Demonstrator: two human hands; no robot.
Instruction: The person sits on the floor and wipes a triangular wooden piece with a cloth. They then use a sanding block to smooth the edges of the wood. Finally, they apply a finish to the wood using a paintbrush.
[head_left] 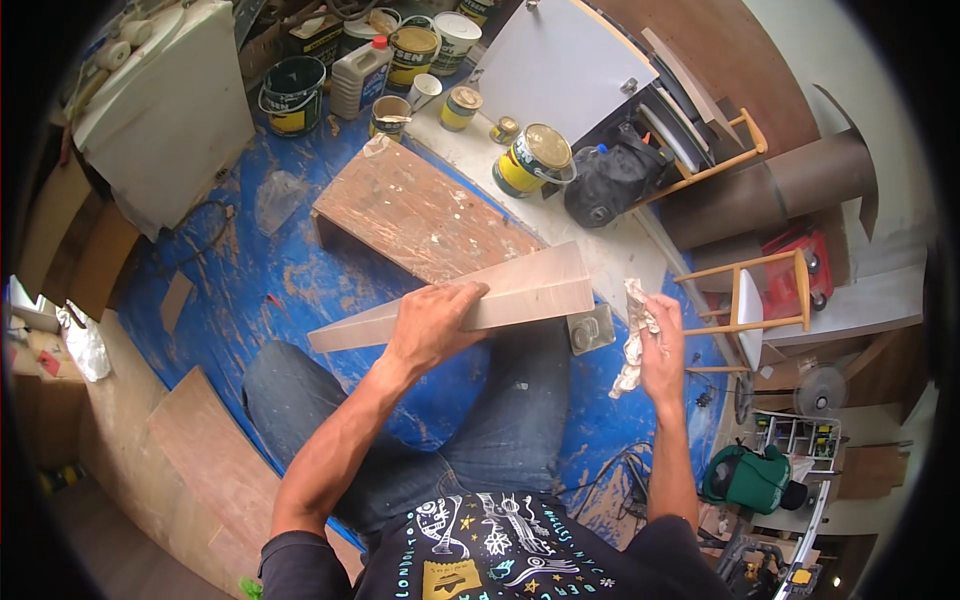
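Note:
My left hand grips a long, pale wooden piece that tapers toward its left end. Its wide end points to the right, and it lies across above my knees, by the near edge of a low, paint-spotted wooden bench. Off to the right, my right hand is closed round a crumpled, whitish rag that hangs beside the fingers, apart from the wood. Between the wood's wide end and the rag, a clear shallow plastic container sits near my right knee.
Blue sheeting covers the floor. Beyond the bench stand paint cans, a dark bucket and a white jug. At the right are a small wooden-framed stool and a fan. Boards lie at the lower left.

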